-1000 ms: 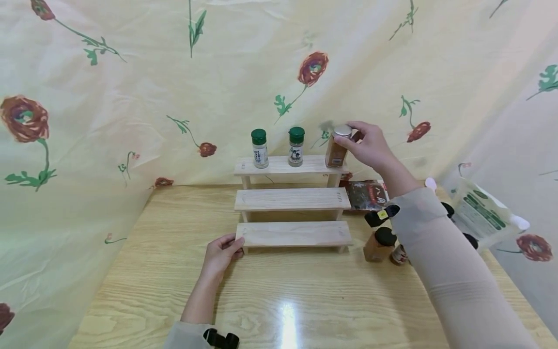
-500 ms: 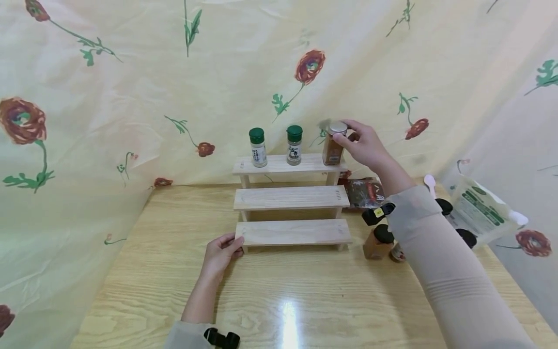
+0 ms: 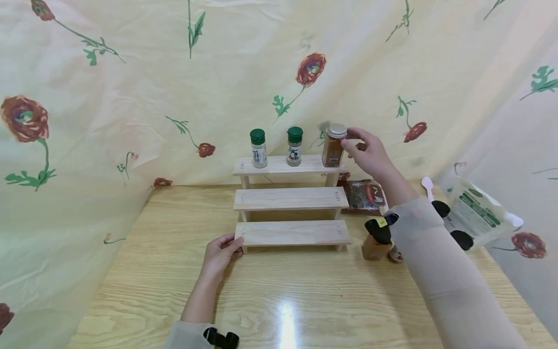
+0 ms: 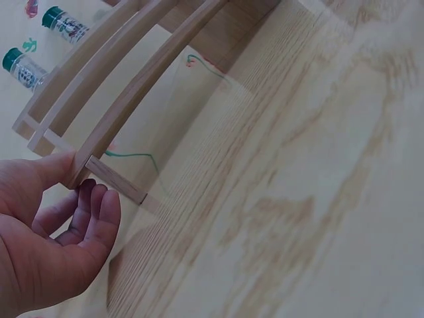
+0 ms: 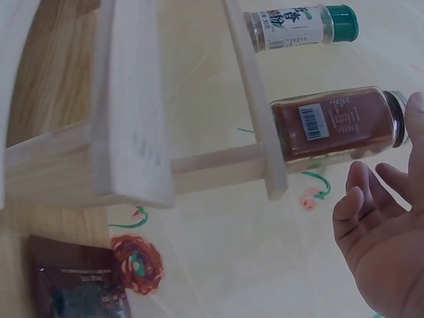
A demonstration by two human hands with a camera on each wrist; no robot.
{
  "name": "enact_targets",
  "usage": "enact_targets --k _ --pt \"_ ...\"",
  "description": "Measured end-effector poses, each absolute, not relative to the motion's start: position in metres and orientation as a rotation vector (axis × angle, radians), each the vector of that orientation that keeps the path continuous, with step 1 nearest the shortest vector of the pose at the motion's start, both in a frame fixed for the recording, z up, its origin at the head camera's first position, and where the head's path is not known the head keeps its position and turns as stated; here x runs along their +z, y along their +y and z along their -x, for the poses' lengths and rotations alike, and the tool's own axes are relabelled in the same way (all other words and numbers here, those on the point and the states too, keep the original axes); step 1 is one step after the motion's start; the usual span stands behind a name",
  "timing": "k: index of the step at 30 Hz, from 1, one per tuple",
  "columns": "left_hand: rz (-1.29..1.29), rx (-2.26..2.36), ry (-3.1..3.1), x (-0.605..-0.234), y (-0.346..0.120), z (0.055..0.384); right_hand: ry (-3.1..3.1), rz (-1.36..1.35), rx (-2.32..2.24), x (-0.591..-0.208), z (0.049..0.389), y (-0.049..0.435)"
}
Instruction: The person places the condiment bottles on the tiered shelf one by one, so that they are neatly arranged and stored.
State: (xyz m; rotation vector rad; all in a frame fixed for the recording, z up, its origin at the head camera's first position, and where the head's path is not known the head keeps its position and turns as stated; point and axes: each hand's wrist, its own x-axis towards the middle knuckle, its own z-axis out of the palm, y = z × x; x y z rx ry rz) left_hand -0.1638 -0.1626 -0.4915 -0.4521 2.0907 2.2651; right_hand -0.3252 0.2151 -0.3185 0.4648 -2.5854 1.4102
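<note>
A three-tier wooden shelf rack (image 3: 293, 233) stands on the table. My left hand (image 3: 220, 254) pinches the left end of its lowest step, thumb on top and fingers curled below, as the left wrist view also shows. On the top step, at the right end, stands a square glass spice jar (image 3: 333, 148) of reddish-brown powder with a silver lid. My right hand (image 3: 368, 151) is right beside this jar, its fingers spread loosely and off the glass in the right wrist view. Two green-capped spice bottles, one on the left (image 3: 259, 150) and one in the middle (image 3: 294, 148), share that step.
Right of the rack lies a dark printed packet (image 3: 365, 195). Nearer, a black-capped jar of brown powder (image 3: 375, 248) stands partly behind the right wrist strap. A white spoon (image 3: 428, 186) and a white and green bag (image 3: 479, 213) are at the far right. A flowered cloth hangs behind.
My right hand has let go of the silver-lidded jar and drawn slightly right, after the jar shifted a little on the top step. My left hand keeps its hold on the rack.
</note>
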Motion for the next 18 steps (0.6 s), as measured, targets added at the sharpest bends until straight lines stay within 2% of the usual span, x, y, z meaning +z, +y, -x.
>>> enact_targets --k 18 --pt "0.455 2.281 2.063 -0.492 -0.163 0.162 -2.556 -0.426 1.333 -0.368 0.285 0.248"
